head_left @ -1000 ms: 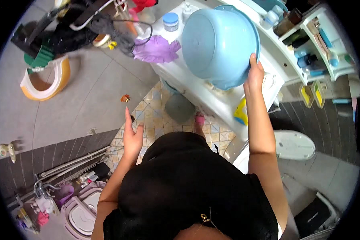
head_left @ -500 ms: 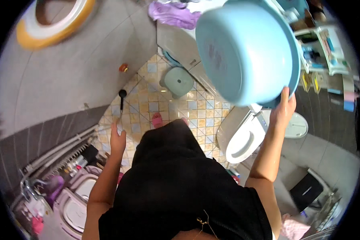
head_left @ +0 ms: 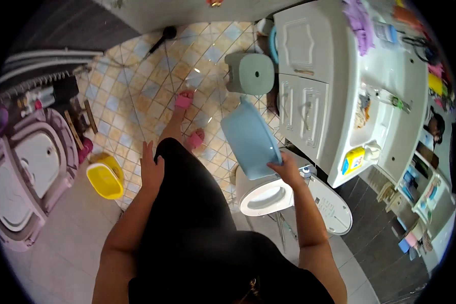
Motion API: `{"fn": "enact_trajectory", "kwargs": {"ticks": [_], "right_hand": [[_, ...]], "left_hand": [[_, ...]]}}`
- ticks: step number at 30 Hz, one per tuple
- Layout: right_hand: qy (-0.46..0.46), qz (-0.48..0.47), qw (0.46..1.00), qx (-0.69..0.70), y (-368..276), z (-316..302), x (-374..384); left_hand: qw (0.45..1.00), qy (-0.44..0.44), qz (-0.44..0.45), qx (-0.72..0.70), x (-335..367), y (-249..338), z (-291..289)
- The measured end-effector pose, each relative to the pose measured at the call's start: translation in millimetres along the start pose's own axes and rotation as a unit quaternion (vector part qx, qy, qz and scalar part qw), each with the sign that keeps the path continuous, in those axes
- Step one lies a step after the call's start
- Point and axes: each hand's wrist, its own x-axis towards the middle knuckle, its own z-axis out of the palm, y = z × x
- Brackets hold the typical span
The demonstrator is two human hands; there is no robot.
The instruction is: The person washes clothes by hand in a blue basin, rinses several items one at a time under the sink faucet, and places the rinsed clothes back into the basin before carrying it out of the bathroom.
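A light blue plastic basin (head_left: 249,139) hangs tilted beside the toilet, low and to the right of my legs. My right hand (head_left: 290,171) grips its rim at the near right edge, thumb on one side. My left hand (head_left: 152,169) is beside my left thigh, its fingers stretched and apart, holding nothing. A black shower head (head_left: 169,33) lies on the tiled floor at the far left, its hose running back toward the wall pipes. The toilet (head_left: 267,198) stands with its lid raised, just under the near end of the basin.
A pale green stool (head_left: 256,74) stands ahead, by the white vanity cabinet (head_left: 304,111). On the vanity's sink top lie a purple cloth (head_left: 359,25) and a yellow package (head_left: 353,161). To my left are a yellow bucket (head_left: 105,178) and a folded pink-and-white baby tub (head_left: 50,144).
The basin has come down from the upper right, over the vanity, to beside the toilet, still in my right hand. My view has turned right; my left hand stays empty.
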Motion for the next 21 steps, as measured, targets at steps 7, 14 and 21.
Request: {"fn": "enact_trajectory", "kwargs": {"ticks": [7, 14, 21], "right_hand": [[0.130, 0.051, 0.972, -0.189, 151.9, 144.2, 100.5], [0.291, 0.235, 0.910, -0.176, 211.7, 209.3, 201.1], [0.444, 0.228, 0.848, -0.176, 240.3, 212.2, 301.5]], "left_hand": [[0.999, 0.008, -0.025, 0.023, -29.3, -102.7, 89.2], [0.995, -0.057, -0.049, 0.060, -35.1, -159.0, 134.2], [0.995, -0.042, -0.024, 0.093, -20.3, -164.1, 133.9]]}}
